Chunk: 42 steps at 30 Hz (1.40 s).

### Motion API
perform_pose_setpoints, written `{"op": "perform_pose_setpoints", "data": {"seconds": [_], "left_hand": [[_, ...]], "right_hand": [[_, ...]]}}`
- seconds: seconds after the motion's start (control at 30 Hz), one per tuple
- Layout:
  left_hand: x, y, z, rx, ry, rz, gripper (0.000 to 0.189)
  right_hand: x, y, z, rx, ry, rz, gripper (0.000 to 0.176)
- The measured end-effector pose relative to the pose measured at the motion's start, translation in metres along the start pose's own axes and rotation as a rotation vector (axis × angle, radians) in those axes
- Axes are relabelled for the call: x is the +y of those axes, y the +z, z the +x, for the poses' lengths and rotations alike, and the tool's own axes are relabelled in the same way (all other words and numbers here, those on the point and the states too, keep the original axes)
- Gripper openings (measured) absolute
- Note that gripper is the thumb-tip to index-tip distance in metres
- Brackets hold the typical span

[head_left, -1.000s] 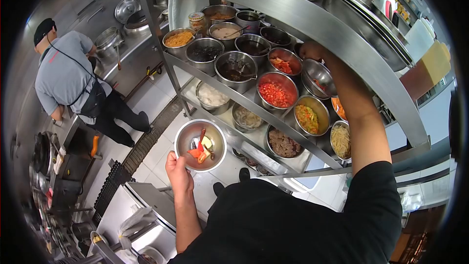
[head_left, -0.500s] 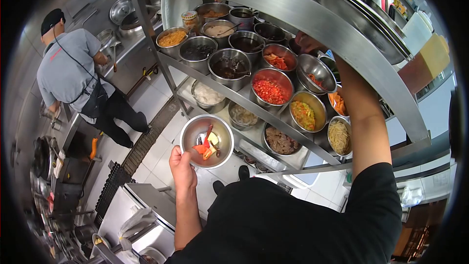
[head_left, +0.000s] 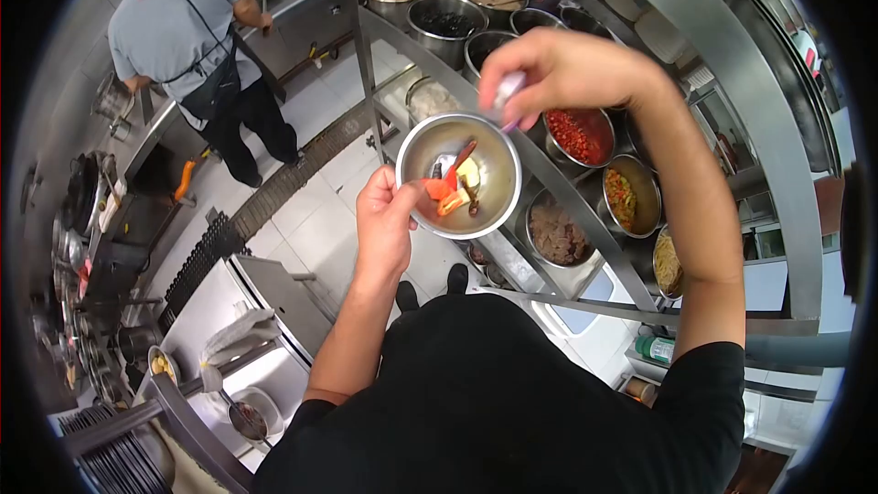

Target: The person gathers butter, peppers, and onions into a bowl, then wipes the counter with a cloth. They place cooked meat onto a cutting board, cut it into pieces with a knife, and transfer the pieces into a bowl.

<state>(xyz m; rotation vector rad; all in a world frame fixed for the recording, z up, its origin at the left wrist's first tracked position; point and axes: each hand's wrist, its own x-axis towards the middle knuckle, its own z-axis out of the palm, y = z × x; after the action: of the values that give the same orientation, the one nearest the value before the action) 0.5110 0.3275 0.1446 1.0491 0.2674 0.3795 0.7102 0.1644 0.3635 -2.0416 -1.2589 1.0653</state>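
Observation:
My left hand (head_left: 382, 224) grips the near-left rim of a steel mixing bowl (head_left: 497, 197), thumb over the edge. Inside lie orange-red vegetable pieces (head_left: 450, 198), a dried red chili (head_left: 466, 150) and a pale yellow slice (head_left: 468, 172). Over the bowl's far-right rim, my right hand (head_left: 572, 73) pinches white and purple pieces that look like red onion (head_left: 510, 87). Motion smears its fingertips. Beyond that hand, tubs of chopped red chili (head_left: 578, 135) and mixed diced vegetables (head_left: 622, 201) stand on the rack.
A steel rack (head_left: 585, 261) with more tubs, one holding sliced meat (head_left: 555, 236), borders the right side. At the far left a co-worker in a grey shirt (head_left: 187, 14) stands by the stove counter. A white cabinet (head_left: 242, 311) is at lower left.
My right hand has come out from the back of the rack to above the bowl, with onion-like pieces in it. The bowl appears further right and higher as the view has shifted.

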Motion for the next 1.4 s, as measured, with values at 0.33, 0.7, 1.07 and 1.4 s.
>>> {"op": "perform_pose_setpoints", "data": {"seconds": [0.33,0.7,1.07,1.4], "left_hand": [[-0.002,-0.019,-0.015,0.091,-0.041,-0.024,0.015],[-0.015,-0.068,-0.025,0.265,-0.014,0.009,0.019],[0.009,-0.095,-0.114,0.588,0.166,-0.002,0.023],[-0.039,-0.052,-0.259,0.973,0.207,-0.007,0.016]], "right_hand": [[-0.008,0.063,0.044,-0.026,-0.059,-0.383,0.025],[-0.041,0.089,0.123,-0.037,-0.190,-0.516,0.029],[-0.001,0.189,0.148,-0.254,-0.306,0.000,0.033],[-0.056,0.228,0.127,-0.495,-0.493,0.180,0.035]]}}
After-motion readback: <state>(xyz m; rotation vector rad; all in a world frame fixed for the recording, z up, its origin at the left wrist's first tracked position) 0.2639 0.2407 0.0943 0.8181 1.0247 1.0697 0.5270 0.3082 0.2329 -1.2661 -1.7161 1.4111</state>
